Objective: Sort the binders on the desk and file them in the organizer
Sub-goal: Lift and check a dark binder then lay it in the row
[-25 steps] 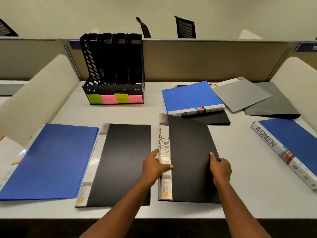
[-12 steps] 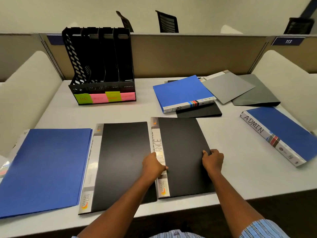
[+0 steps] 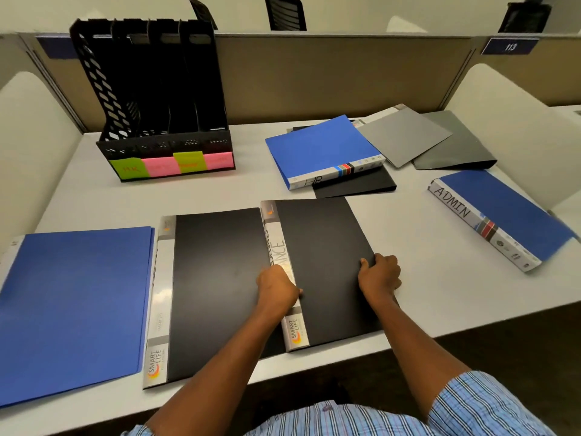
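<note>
- A black flat binder with a silver spine lettered FINANCE lies flat on the white desk near the front edge, its spine side against a second black binder
- The left hand has its grip closed on the spine side, fingers curled over the edge
- The right hand has its grip closed on the opposite edge, thumb on the cover and fingers tucked round it
- The black plastic slotted organizer stands upright at the back left, with green and pink sticky notes on its front
- A blue flat folder lies at the far left
- A blue binder marked HR rests on a black folder, with two grey folders behind it
- A blue binder marked ADMIN lies well apart at the right
</note>
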`<action>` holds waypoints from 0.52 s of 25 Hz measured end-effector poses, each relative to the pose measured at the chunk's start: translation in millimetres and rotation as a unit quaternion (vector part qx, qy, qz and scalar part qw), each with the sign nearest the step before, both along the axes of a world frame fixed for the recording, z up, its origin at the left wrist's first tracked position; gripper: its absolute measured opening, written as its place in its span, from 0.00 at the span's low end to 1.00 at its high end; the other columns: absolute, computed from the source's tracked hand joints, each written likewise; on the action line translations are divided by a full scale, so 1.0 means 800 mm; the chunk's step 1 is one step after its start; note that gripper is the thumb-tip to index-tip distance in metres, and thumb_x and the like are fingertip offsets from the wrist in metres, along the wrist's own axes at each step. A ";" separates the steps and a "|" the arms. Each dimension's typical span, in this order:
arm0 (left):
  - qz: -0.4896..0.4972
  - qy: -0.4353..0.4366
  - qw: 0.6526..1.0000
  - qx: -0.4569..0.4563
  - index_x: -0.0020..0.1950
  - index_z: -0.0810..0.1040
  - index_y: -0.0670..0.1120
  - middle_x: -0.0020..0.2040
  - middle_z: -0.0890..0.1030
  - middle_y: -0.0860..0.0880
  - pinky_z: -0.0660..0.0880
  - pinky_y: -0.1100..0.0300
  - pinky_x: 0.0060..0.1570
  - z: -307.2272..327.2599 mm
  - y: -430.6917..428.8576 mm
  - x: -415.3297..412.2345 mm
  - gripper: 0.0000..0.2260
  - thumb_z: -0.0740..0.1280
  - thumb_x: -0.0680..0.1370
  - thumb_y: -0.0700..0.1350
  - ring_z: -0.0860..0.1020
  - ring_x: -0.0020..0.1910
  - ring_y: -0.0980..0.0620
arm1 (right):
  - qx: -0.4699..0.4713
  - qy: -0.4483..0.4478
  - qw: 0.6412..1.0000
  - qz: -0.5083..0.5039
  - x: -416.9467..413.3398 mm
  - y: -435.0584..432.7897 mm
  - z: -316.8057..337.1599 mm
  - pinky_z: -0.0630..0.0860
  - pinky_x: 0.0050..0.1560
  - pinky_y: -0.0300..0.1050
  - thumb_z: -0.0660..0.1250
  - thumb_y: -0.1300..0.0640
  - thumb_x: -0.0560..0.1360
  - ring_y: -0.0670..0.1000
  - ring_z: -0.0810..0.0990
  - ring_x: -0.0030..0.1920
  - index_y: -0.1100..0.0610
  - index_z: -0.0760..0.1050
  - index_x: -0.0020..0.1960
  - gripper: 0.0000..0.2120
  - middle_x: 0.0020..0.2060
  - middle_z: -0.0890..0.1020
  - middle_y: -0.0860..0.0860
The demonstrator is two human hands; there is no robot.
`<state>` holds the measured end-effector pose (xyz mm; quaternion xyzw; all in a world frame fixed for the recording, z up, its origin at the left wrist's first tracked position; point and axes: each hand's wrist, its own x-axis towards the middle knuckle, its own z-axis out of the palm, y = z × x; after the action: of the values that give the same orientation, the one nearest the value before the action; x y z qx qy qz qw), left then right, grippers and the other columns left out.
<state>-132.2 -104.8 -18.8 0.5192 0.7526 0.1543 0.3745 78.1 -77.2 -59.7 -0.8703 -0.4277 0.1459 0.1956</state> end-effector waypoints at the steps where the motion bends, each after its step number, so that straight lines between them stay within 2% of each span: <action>1: -0.003 0.009 1.000 -0.002 0.65 0.74 0.41 0.60 0.77 0.43 0.77 0.59 0.50 0.001 0.000 -0.001 0.28 0.78 0.67 0.45 0.78 0.56 0.46 | -0.004 -0.004 1.000 0.001 0.000 0.000 -0.002 0.69 0.57 0.56 0.63 0.51 0.79 0.60 0.72 0.58 0.61 0.74 0.63 0.18 0.58 0.72 0.59; 6: -0.012 0.003 1.000 0.012 0.63 0.76 0.41 0.59 0.79 0.43 0.78 0.57 0.52 0.002 -0.007 -0.007 0.25 0.77 0.68 0.41 0.79 0.56 0.46 | -0.003 -0.006 1.000 -0.003 -0.001 0.003 -0.009 0.68 0.59 0.55 0.63 0.51 0.78 0.59 0.72 0.59 0.59 0.75 0.63 0.18 0.59 0.71 0.58; 10: 0.011 -0.056 0.998 0.017 0.61 0.77 0.40 0.59 0.79 0.43 0.80 0.54 0.52 -0.004 -0.012 -0.011 0.23 0.77 0.67 0.37 0.80 0.55 0.46 | -0.001 -0.008 1.000 0.016 0.000 0.003 -0.008 0.66 0.61 0.54 0.64 0.52 0.78 0.58 0.71 0.59 0.58 0.75 0.63 0.16 0.59 0.70 0.57; 13: 0.010 -0.021 0.998 0.051 0.63 0.75 0.42 0.59 0.75 0.44 0.77 0.59 0.51 -0.003 -0.017 -0.008 0.23 0.75 0.69 0.38 0.78 0.55 0.48 | 0.008 -0.002 0.999 0.034 0.002 -0.005 -0.006 0.66 0.63 0.55 0.64 0.52 0.78 0.58 0.72 0.61 0.59 0.73 0.64 0.18 0.61 0.71 0.57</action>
<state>-138.3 -118.2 -21.5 0.5270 0.7409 0.2072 0.3611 79.6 -80.9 -64.8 -0.8540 -0.4586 0.1470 0.1969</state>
